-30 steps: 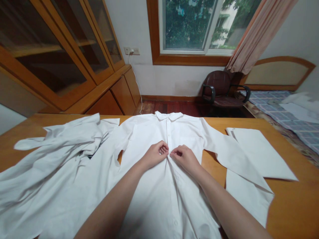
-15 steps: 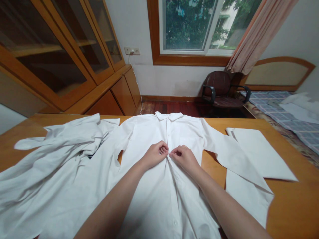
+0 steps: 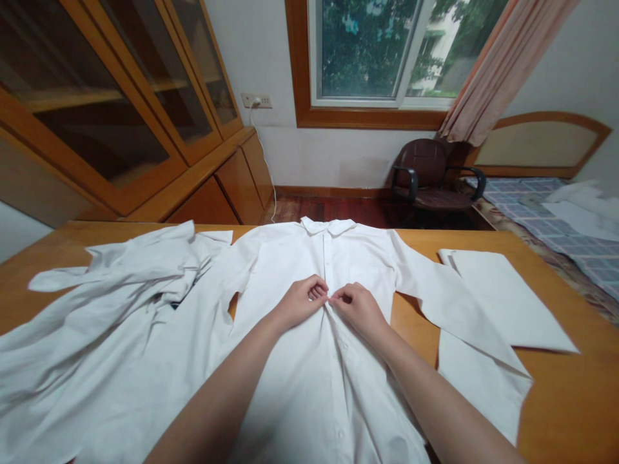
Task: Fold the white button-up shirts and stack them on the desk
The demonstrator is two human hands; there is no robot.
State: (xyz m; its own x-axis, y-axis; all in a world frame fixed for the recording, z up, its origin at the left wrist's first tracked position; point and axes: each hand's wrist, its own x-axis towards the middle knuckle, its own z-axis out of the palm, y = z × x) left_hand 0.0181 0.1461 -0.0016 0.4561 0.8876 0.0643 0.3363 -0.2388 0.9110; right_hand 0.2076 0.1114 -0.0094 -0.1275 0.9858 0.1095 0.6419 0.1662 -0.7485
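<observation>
Wooden worktop supports a white shirt, front up, collar at the far edge. My left hand and right hand pinch its button placket at mid-chest. Crumpled white fabric lies left; folded white cloth lies right.

The left forearm and right forearm slant up from the bottom edge, converging mid-frame, where left hand and right hand pinch, fingers curled, tips nearly meeting.
</observation>
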